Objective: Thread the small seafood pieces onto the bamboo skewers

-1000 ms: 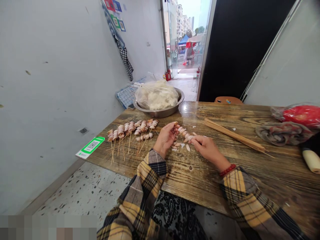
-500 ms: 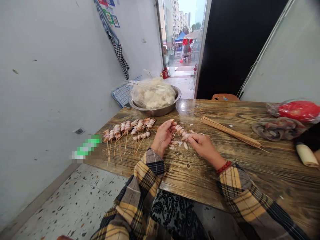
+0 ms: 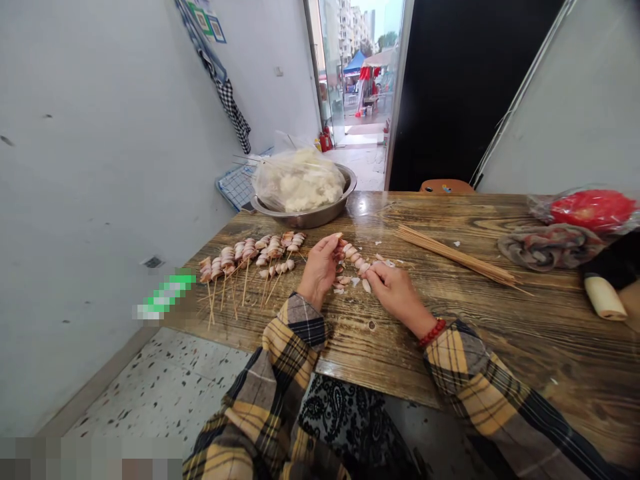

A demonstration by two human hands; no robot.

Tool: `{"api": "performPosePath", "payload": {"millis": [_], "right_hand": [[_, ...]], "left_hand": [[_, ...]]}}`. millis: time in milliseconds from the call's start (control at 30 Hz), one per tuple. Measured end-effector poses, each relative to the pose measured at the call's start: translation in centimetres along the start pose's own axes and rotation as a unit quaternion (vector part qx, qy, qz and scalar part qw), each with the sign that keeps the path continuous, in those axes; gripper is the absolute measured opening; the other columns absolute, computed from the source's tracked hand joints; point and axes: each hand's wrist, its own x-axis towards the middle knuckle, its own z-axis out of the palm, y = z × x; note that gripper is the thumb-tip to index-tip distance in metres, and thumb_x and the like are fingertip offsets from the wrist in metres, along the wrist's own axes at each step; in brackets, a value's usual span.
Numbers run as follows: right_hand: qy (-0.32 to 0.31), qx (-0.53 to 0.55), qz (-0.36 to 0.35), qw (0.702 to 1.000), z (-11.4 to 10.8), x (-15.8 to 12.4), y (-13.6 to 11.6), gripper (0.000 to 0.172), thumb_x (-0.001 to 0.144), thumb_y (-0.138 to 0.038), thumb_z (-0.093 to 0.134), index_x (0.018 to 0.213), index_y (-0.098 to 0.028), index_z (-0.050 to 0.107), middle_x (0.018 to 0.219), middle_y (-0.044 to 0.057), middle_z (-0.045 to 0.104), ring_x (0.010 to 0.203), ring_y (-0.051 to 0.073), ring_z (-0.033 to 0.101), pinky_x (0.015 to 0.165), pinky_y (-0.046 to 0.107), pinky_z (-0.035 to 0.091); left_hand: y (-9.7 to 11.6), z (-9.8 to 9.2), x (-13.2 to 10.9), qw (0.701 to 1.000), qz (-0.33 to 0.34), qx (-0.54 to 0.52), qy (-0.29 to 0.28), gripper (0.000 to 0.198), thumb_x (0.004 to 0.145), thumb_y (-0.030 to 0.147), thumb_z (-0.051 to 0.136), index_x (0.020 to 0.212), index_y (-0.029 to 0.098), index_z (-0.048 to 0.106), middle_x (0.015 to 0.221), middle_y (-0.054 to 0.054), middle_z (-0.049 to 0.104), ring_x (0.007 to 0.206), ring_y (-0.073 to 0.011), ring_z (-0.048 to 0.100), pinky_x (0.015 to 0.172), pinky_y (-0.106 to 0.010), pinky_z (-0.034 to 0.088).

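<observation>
Between my two hands a skewer of garlic cloves (image 3: 354, 256) is held at a slant, its unpeeled cloves packed one against another. My left hand (image 3: 320, 268) pinches its upper end with thumb and fingers. Around the lower end close the fingers of my right hand (image 3: 396, 292), with a red bead bracelet at the wrist; the stick inside that hand is hidden. Loose garlic cloves (image 3: 367, 285) and bits of skin lie on the table just beneath. To the left rest several finished-looking garlic skewers (image 3: 245, 251) in a row, sticks pointing towards me.
A bundle of bare bamboo sticks (image 3: 457, 257) lies right of my hands on the wooden table (image 3: 505, 347). At the back left stands a metal basin (image 3: 310, 217) with a plastic bag (image 3: 300, 180) of pale contents. A crumpled cloth (image 3: 550, 247) and a red bagged item (image 3: 593, 208) sit far right.
My right hand has come slightly closer to the left one along the garlic skewer. Both hands keep their hold, and the whole view has shifted a little.
</observation>
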Motion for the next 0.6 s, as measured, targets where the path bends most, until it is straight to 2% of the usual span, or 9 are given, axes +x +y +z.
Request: {"api": "performPosePath", "payload": {"millis": [167, 400, 500, 600], "right_hand": [[0.006, -0.007, 0.000, 1.000, 0.3, -0.2, 0.1, 0.030, 0.091, -0.028, 0.044, 0.072, -0.020, 0.066, 0.063, 0.000, 0.063, 0.060, 0.015, 0.054, 0.060, 0.026, 0.036], [0.011, -0.009, 0.002, 1.000, 0.2, -0.4, -0.1, 0.029, 0.090, -0.028, 0.045, 0.071, -0.020, 0.066, 0.059, 0.000, 0.059, 0.056, 0.014, 0.053, 0.058, 0.027, 0.035], [0.017, -0.012, 0.004, 1.000, 0.3, -0.4, 0.0, 0.029, 0.090, -0.029, 0.045, 0.072, -0.019, 0.066, 0.060, 0.000, 0.060, 0.056, 0.015, 0.052, 0.057, 0.027, 0.034], [0.014, 0.006, -0.003, 1.000, 0.3, -0.2, 0.1, 0.031, 0.091, -0.030, 0.044, 0.074, -0.018, 0.067, 0.062, 0.000, 0.061, 0.059, 0.014, 0.054, 0.062, 0.027, 0.038]], "left_hand": [[0.1, 0.0, -0.3, 1.000, -0.014, -0.003, 0.025, 0.018, 0.070, 0.025, 0.074, 0.083, 0.015, 0.068, 0.072, 0.001, 0.061, 0.066, -0.0091, 0.056, 0.062, -0.022, 0.043], [0.0, 0.6, -0.6, 0.999, -0.014, 0.011, 0.032, 0.013, 0.071, 0.023, 0.072, 0.080, 0.015, 0.068, 0.070, 0.001, 0.059, 0.060, -0.0074, 0.049, 0.059, -0.022, 0.040], [-0.6, 0.7, -0.7, 0.999, -0.025, 0.017, 0.011, 0.014, 0.070, 0.024, 0.073, 0.080, 0.014, 0.069, 0.072, 0.000, 0.062, 0.062, -0.0087, 0.052, 0.061, -0.022, 0.041], [-1.0, 0.9, -0.9, 0.999, -0.034, -0.004, -0.017, 0.020, 0.070, 0.026, 0.074, 0.085, 0.014, 0.070, 0.073, -0.001, 0.062, 0.064, -0.0088, 0.054, 0.064, -0.022, 0.043]]}}
